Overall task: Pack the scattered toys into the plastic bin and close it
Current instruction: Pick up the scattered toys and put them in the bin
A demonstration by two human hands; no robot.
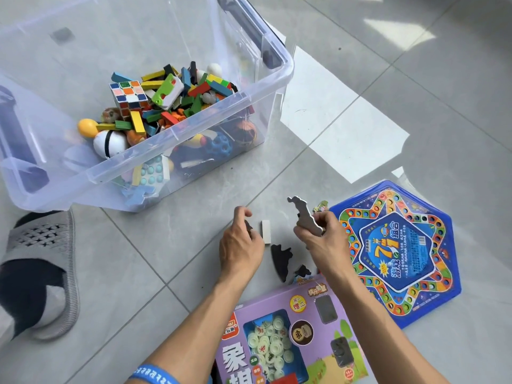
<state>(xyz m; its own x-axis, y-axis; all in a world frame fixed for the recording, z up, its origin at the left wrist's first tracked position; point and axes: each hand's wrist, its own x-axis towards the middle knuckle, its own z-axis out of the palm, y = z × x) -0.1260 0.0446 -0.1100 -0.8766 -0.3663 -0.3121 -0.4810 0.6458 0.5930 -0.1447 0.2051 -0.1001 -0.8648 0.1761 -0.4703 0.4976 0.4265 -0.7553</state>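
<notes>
A clear plastic bin (177, 134) stands open on the floor, partly filled with coloured blocks, a puzzle cube (128, 97), balls and small toys. My right hand (321, 239) grips a flat grey cut-out piece (303, 214), held upright above the floor. My left hand (241, 239) is curled around a small dark piece beside a white block (266, 231). Two more dark flat pieces (281, 257) lie on the tiles between my hands. A purple chess box (293, 333) and a blue hexagonal game board (396, 253) lie close by.
A foot in a grey slipper (41, 273) rests at the left, just below the bin's near corner. Grey floor tiles with bright sun patches (346, 128) stretch to the right of the bin. A blue wristband (155, 374) sits on my left forearm.
</notes>
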